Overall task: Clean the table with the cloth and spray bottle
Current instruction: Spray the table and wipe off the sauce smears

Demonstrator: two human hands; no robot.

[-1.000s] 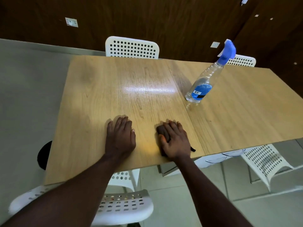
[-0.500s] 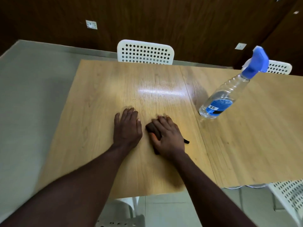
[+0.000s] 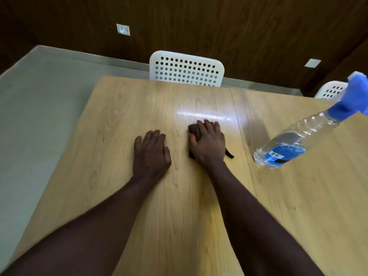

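1. Your right hand [image 3: 208, 142] lies flat on the dark cloth [image 3: 194, 131], fingers straight and together, pressing it onto the table [image 3: 119, 108] to the left of the spray bottle [image 3: 288, 148].
2. A small tail of the cloth pokes out on the side facing the spray bottle.
3. Your left hand [image 3: 151, 154] rests palm down on bare wood, fingers relaxed, holding nothing, farther left of the spray bottle than the cloth.
4. The spray bottle stands on its base, blue trigger on top.
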